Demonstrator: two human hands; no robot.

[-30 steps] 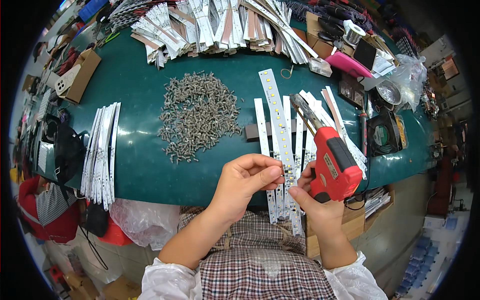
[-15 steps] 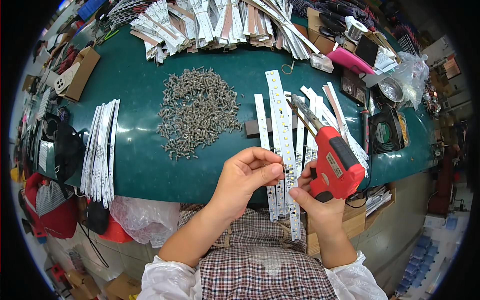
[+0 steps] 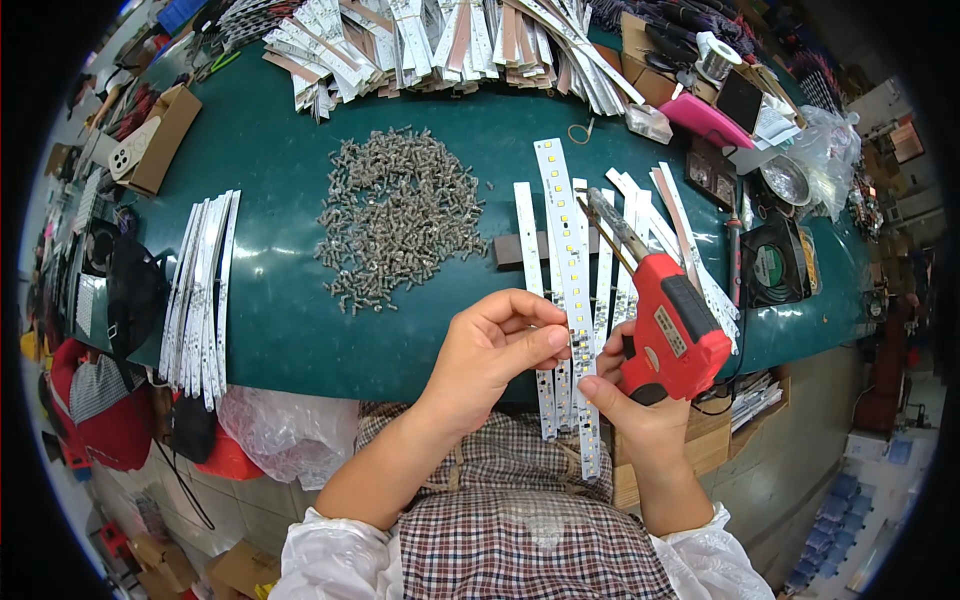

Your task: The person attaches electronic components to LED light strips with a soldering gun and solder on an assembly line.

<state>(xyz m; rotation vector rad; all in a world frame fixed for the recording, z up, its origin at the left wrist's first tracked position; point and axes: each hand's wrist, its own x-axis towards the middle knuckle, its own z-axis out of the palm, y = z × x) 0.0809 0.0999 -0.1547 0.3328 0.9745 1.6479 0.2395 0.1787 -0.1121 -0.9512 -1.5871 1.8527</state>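
Note:
A long white LED strip stands lengthwise before me, lifted over other strips, with a cluster of small parts near its lower half. Thumb and forefinger of my left hand are pinched together at the strip's left edge; whatever sits between the fingertips is hidden. My right hand is wrapped round a red soldering gun with a black grip patch. Its thumb presses the strip's right edge. The gun's metal nose points up and left, close beside the strip. A pile of small metal-and-leaded components lies left of it.
Beneath the held strip, more strips lie across a dark bar on the green table. Another bundle is at left; a large heap lies at the back. Solder wire and a soldering iron are at right.
Both hands, the strip and the soldering gun keep nearly the same pose. The table and its things have shifted slightly in view.

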